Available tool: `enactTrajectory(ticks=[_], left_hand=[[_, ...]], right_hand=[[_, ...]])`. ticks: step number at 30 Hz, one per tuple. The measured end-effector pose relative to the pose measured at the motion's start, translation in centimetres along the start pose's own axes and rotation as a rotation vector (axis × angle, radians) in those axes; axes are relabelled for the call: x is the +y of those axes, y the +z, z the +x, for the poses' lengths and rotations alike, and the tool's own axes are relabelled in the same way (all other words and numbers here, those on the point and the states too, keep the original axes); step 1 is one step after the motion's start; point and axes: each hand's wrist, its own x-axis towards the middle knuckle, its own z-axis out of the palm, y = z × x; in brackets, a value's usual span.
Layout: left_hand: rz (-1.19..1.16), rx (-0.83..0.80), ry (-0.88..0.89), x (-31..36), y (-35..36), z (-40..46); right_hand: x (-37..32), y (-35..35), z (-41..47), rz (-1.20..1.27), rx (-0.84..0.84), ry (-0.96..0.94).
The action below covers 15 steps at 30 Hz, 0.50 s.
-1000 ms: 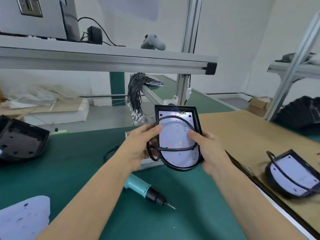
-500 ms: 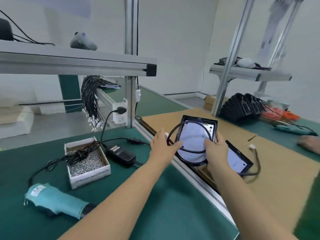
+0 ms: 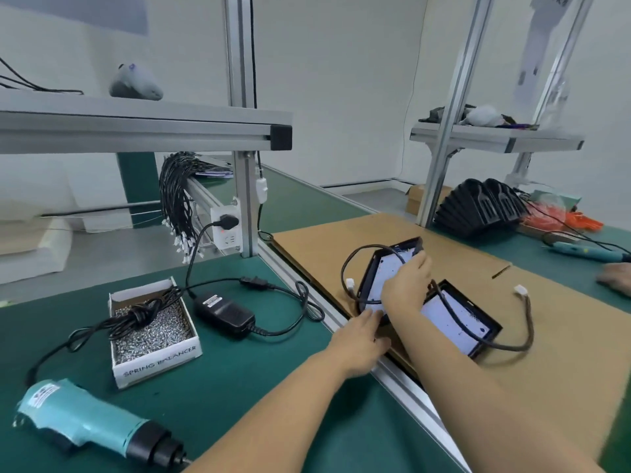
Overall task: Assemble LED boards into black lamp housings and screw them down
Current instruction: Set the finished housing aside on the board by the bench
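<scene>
Head view: right hand (image 3: 406, 285) hides much of the tilted lamp housing (image 3: 375, 268).

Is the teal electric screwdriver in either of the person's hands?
No, the teal screwdriver lies on the green mat while both the left hand and right hand handle the lamp housing.

An assembly-line workshop, going by green-matted benches (image 3: 239, 387) on aluminium-profile frames (image 3: 239, 97) with overhead shelves. Box of loose screws (image 3: 152, 331) beside a teal electric screwdriver (image 3: 85, 425); bundled wire harnesses (image 3: 177, 196) hanging from a rail; stacked black lamp housings (image 3: 478, 206) at the next station.
</scene>
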Motion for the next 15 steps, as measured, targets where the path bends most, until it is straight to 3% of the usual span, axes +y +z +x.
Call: enactTrajectory(ticks=[3,6,15], left_hand=[[0.104,-0.033,-0.027,0.0,0.0,0.2],[0.206,-0.07,-0.035,-0.2,-0.2,0.3],[0.215,-0.034,-0.073,-1.6,-1.5,-0.5]], right_hand=[[0.6,0.2,0.3,-0.424,0.007,-0.088],[1.6,0.4,-0.1,-0.725,-0.101,-0.148],[-2.0,-0.2,-0.5,-0.757,-0.158,-0.171]])
